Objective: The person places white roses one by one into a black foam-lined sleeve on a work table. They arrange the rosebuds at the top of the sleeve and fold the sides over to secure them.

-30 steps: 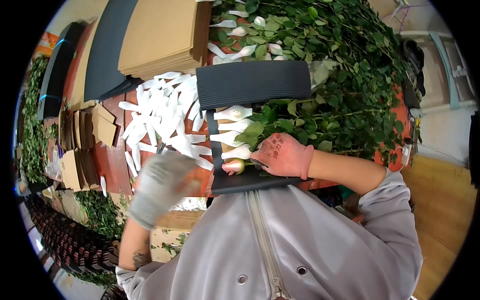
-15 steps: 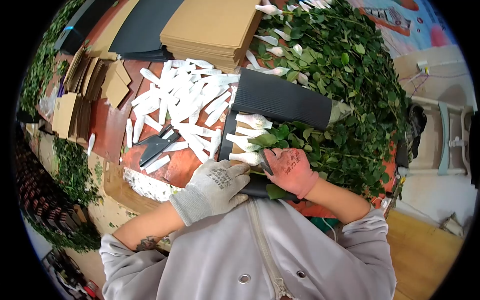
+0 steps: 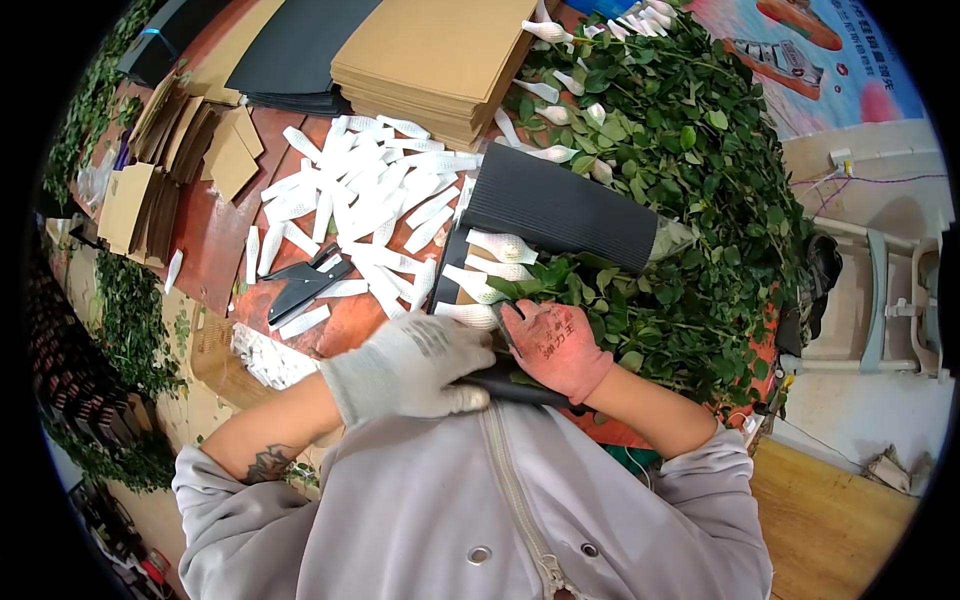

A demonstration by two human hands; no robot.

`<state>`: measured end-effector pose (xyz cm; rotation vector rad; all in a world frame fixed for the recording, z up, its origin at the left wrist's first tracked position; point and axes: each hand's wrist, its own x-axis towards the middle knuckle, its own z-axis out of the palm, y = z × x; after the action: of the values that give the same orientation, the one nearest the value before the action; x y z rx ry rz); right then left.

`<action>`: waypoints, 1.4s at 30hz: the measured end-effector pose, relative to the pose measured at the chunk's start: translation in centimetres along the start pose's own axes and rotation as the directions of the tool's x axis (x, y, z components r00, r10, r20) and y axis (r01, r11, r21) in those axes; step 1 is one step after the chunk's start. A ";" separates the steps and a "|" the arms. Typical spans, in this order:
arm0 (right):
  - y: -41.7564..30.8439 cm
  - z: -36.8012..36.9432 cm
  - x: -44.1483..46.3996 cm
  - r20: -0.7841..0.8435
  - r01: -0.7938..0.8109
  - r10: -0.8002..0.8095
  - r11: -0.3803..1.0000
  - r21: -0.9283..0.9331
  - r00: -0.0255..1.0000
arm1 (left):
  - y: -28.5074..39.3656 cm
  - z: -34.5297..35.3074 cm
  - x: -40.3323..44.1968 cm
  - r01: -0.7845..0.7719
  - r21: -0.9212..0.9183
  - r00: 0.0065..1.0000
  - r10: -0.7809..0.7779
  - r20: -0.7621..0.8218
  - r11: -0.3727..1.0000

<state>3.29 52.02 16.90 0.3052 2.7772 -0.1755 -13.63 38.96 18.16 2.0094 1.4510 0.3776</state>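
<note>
Several roses in white foam net sleeves lie in a row on black corrugated sheet, stems and leaves to the right. My right hand, in a pink glove, rests on the stems just right of the lowest sleeved bud, fingers bent; what it grips is hidden. My left hand, in a grey-white glove, lies at the sheet's near edge below that bud, fingers extended together and thumb apart; nothing shows in it. A folded black corrugated wrap lies above the row. A black stapler is left of my left hand.
Loose white sleeves are heaped left of the row. Behind stand a brown cardboard stack and black sheets. Small cardboard pieces lie at the left. Leafy rose stems cover the right side; a white chair frame stands beyond.
The view has shifted. My left hand has come from over the loose sleeves to the row's near edge. The pink rose visible earlier beside my right hand is now hidden.
</note>
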 end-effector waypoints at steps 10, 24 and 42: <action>0.1 0.4 0.0 -0.040 -0.054 0.059 0.993 0.103 0.997 | -4.8 -1.1 1.2 0.112 0.368 0.990 -0.134 0.036 0.923; 0.5 1.3 -0.4 -0.165 0.062 -0.060 0.998 0.004 0.984 | -0.2 -2.3 0.5 0.003 0.128 0.994 0.011 -0.111 0.992; 0.9 -0.8 -0.8 -0.222 -0.100 0.102 0.995 0.020 0.970 | -0.3 -2.0 1.5 0.235 0.078 0.959 -0.244 0.146 0.969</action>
<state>3.92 52.87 17.88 0.4960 2.9731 -0.1358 -14.41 41.08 19.31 1.8354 1.5996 0.0738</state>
